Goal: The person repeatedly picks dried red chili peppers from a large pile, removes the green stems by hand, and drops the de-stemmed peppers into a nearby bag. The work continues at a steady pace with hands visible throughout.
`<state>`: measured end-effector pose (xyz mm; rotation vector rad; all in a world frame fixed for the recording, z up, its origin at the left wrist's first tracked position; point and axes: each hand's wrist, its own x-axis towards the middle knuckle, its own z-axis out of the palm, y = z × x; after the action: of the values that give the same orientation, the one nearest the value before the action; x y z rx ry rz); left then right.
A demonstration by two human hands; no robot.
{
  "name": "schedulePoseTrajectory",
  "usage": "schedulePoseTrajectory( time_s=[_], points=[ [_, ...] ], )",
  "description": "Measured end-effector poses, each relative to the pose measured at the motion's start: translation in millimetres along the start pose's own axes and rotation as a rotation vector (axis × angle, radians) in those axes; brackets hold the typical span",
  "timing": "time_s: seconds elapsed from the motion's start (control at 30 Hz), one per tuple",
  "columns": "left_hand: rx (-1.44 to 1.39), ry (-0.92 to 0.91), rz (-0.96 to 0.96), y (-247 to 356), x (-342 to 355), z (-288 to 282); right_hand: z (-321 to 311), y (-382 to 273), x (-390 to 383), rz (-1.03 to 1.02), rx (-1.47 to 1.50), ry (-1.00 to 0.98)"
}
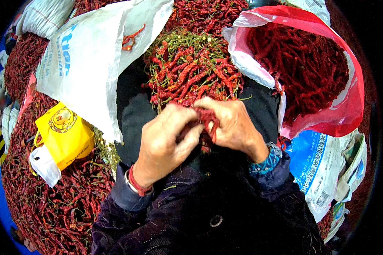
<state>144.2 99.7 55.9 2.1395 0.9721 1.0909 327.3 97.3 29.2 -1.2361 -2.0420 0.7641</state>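
Between my two hands, at the middle of the head view, is a small bunch of red chilies [207, 123]. My left hand [168, 142] has its fingers curled against the bunch, and my right hand [230, 125] grips it from the other side. Just beyond my fingers, a heap of red chilies with green stems [193, 72] lies on my lap between the dark-trousered legs [261, 110].
An open red-and-white bag [302, 72] full of dark red chilies stands right. A white sack [85, 68] lies upper left, near a yellow bag [66, 142]. More chilies [55, 212] are piled around me, with blue-and-white sacks [310, 165] at the right.
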Motion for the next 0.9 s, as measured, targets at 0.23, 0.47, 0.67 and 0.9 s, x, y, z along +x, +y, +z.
schedulePoseTrajectory(
  time_s=[0.23,0.47,0.67,0.9],
  points=[
    [-0.367,-0.055,-0.375,-19.0,-16.5,12.5,26.6,-9.8,-13.8,0.517,1.200,0.294],
    [-0.616,-0.176,-0.646,2.5,-37.2,21.4,30.0,-23.3,-29.9,0.500,1.162,0.317],
    [-0.541,-0.155,-0.530,7.8,-46.0,8.3,-6.0,-39.4,-43.2,0.286,1.423,0.388],
    [-0.422,-0.063,-0.456,27.0,-55.8,1.9,15.7,-55.5,-40.1,-0.070,0.324,0.147]
  ],
)
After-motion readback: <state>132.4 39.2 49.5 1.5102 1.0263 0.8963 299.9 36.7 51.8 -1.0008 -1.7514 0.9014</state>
